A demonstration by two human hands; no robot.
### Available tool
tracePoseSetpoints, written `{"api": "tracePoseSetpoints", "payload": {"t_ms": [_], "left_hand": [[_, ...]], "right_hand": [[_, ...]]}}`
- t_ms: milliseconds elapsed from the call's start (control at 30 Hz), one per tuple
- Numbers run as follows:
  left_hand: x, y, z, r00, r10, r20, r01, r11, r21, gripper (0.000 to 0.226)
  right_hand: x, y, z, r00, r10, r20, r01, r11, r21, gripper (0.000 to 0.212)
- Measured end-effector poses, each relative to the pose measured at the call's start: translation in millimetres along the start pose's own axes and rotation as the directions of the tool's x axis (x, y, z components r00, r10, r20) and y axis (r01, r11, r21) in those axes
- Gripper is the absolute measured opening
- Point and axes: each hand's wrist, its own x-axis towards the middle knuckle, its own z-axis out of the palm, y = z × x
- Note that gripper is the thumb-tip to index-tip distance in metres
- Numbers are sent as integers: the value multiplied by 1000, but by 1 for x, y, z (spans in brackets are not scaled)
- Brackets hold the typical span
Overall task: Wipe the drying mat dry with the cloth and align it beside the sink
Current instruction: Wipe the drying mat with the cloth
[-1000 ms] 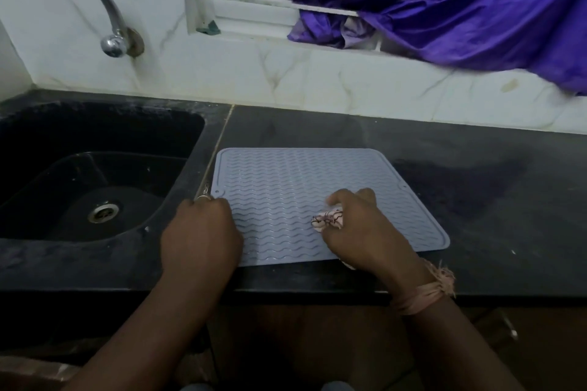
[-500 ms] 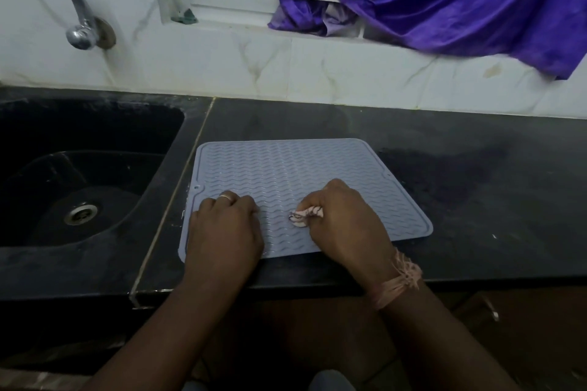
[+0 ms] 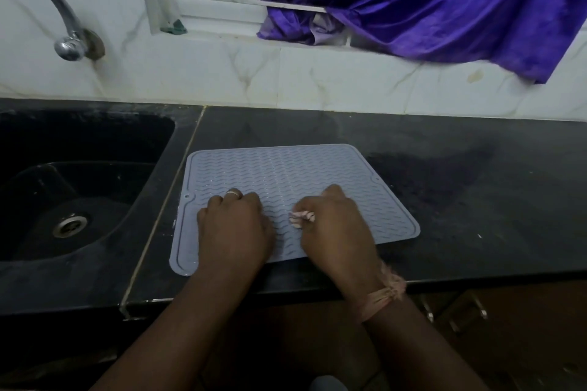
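Drying mat (image 3: 286,174): grey, matt, rubbery look, raised wavy ribs, smooth raised rim. Cloth (image 3: 301,218): soft, crumpled, pale with pinkish marks. Counter (image 3: 476,200): black stone, dull sheen, speckled, duller patch right of mat. Sink (image 3: 79,187): black, matt, metal drain ring. Tap (image 3: 47,6): polished metal. Wall tiles (image 3: 317,82): white, glossy, veined. Curtain (image 3: 428,0): purple, satiny cloth.

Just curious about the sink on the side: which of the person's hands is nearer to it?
The left hand. It rests on the drying mat's sink-side half, close to the sink. The right hand, gripping the cloth, sits farther along the mat.
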Motion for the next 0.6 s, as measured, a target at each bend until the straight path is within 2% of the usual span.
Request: {"api": "tracePoseSetpoints", "payload": {"t_ms": [67,200,433,533,600], "left_hand": [[1,9,6,999,39,14,-38,999,-31,15],[0,5,16,998,60,23,-61,998,1,15],[1,0,22,998,60,16,-60,998,19,9],[3,4,22,998,59,32,-61,997,55,9],[3,9,20,998,32,52,-36,996,86,11]], "right_hand": [[-5,-7,6,999,-36,-7,36,998,-58,29],[-1,11,1,1000,11,15,-10,998,-59,31],[5,74,-26,974,211,-84,-225,952,-210,29],[10,79,-30,950,291,-117,-311,919,-241,24],[12,71,-31,949,284,-135,-311,916,-254,22]]}}
